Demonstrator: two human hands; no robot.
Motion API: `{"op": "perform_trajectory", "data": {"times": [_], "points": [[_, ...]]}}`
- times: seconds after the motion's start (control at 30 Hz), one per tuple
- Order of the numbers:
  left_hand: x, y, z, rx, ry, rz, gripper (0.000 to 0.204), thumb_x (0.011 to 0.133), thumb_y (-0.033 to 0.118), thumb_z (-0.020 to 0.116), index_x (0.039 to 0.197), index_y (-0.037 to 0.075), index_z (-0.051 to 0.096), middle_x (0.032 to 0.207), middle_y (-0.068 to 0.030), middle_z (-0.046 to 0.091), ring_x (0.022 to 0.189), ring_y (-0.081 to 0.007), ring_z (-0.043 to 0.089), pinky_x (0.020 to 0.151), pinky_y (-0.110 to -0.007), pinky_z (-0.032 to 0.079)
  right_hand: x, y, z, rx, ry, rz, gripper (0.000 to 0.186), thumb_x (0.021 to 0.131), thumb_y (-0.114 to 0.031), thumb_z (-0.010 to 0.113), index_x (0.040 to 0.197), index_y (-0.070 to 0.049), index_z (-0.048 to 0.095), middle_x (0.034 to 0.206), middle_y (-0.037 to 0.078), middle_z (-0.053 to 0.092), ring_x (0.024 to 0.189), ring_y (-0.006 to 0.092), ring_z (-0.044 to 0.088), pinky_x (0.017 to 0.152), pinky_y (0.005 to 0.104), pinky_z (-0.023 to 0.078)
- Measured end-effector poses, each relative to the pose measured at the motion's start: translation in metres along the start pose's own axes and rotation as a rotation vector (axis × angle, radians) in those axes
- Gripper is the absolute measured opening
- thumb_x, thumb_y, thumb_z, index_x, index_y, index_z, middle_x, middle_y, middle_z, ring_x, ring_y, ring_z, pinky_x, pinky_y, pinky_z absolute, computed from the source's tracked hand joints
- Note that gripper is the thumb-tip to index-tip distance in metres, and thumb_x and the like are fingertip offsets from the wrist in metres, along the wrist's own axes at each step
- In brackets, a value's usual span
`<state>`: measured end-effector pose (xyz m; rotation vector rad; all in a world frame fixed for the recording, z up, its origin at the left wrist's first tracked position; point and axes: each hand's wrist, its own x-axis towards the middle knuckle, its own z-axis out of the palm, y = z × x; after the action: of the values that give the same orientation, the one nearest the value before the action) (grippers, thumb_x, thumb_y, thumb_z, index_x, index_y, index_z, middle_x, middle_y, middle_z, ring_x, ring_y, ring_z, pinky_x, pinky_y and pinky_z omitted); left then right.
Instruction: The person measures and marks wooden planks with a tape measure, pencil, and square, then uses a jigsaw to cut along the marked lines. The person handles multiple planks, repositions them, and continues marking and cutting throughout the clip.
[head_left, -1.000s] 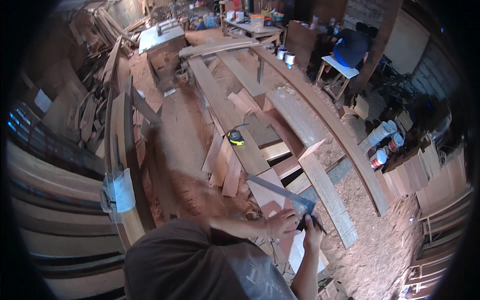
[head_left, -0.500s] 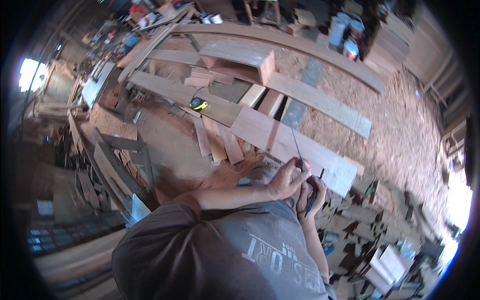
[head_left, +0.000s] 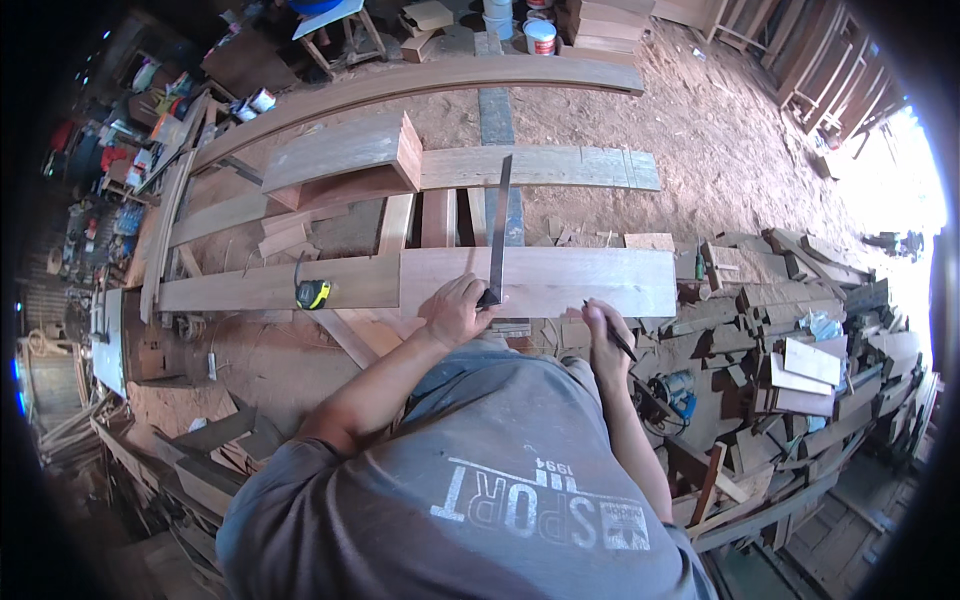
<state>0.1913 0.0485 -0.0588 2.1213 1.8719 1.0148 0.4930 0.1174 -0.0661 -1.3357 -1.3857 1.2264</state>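
Observation:
My left hand [head_left: 455, 314] is closed around the dark stock of a carpenter's square [head_left: 500, 228], at the near edge of a pale board [head_left: 590, 275]. The square's long metal blade lies across the board and reaches beyond its far edge. My right hand [head_left: 607, 338] holds a dark pen [head_left: 622, 345] near the board's near edge, right of the square. A yellow and black tape measure [head_left: 313, 293] rests to the left on a longer plank [head_left: 230, 287], which runs under or against the pale board's left end.
Beyond the board lie an open wooden box [head_left: 340, 155], another plank [head_left: 590, 168] and a long beam [head_left: 420, 84]. Offcuts [head_left: 770, 310] pile up on the right, with a blue power tool [head_left: 672, 397] near them. Buckets [head_left: 540, 38] stand at the back on the dusty ground.
My hands, close together before, have moved apart. The square has come down across the board in my left hand, and the pen has moved right with my right hand. The view has turned.

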Motion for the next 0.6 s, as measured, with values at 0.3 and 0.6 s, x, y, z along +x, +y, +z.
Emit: {"op": "perform_trajectory", "data": {"times": [0.3, 0.6], "points": [[0.044, -0.067, -0.002, 0.022, -0.208, 0.132, 0.035, 0.086, 0.022, 0.083, 0.109, 0.004, 0.062, 0.102, -0.0155, 0.066, 0.098, -0.0399, 0.068, 0.084, -0.052, 0.055, 0.042, 0.010, 0.096, -0.248, 0.022, -0.172, 0.018, 0.097, -0.014, 0.080, 0.108, -0.001, 0.076, 0.095, 0.011, 0.078, 0.088, 0.0168, 0.075, 0.081, 0.0327, 0.060], [0.046, -0.070, -0.001, 0.018, -0.249, 0.078, 0.045, 0.085, 0.030, 0.085, 0.115, 0.006, 0.061, 0.101, -0.0144, 0.068, 0.100, -0.0384, 0.071, 0.086, -0.051, 0.058, 0.042, 0.016, 0.103, -0.291, 0.034, -0.155, 0.023, 0.093, -0.023, 0.081, 0.097, -0.002, 0.072, 0.094, 0.021, 0.077, 0.086, 0.0345, 0.077, 0.079, 0.0445, 0.060]]}}
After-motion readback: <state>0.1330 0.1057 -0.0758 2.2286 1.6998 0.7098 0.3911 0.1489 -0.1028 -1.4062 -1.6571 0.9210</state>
